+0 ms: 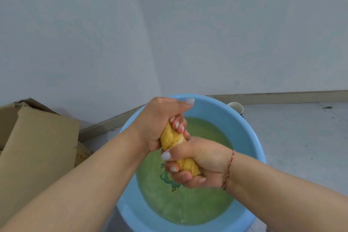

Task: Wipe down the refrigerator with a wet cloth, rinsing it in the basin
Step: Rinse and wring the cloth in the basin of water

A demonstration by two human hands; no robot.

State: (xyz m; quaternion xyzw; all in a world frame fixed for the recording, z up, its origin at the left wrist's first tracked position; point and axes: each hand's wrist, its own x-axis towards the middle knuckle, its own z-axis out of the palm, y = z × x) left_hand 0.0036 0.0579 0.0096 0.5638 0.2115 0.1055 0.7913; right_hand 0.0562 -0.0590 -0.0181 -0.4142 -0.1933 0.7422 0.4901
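Wringing yellow cloth [172, 138] — left hand [160, 120], right hand [197, 164] both clamped on it, over blue basin [250, 137] holding greenish water [197, 203]

My arms are bare, no sleeves. My fingernails are painted pale white. A thin red-and-gold braided bracelet [228, 170] circles my right wrist.

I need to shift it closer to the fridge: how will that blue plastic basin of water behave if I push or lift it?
The round blue plastic basin is probably heavy, since greenish water fills much of it. Pushed quickly, the water would likely slosh toward the rim. Lifted by one side, it may tip and spill.
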